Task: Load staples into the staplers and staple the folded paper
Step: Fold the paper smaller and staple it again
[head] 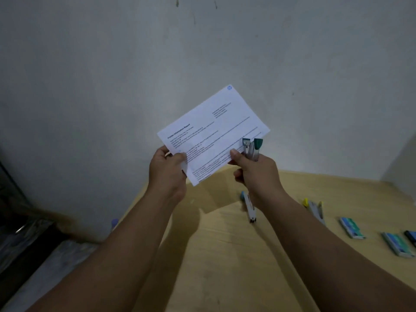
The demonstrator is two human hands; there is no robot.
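Observation:
A folded printed paper (213, 129) is held up in the air in front of the wall, tilted. My left hand (167, 170) pinches its lower left corner. My right hand (254, 172) grips a green-tipped stapler (252, 147) whose jaws stick up over the paper's lower right edge, and its thumb presses on the paper. Down on the wooden table (225, 255), a blue-tipped stapler (249, 207) and a yellow-tipped stapler (315, 209) lie flat.
Two teal staple boxes (352, 228) (397, 244) and a dark box (410, 237) lie at the table's right side. The grey wall (135, 64) stands close behind the table. A dark metal object (20, 226) sits low on the left.

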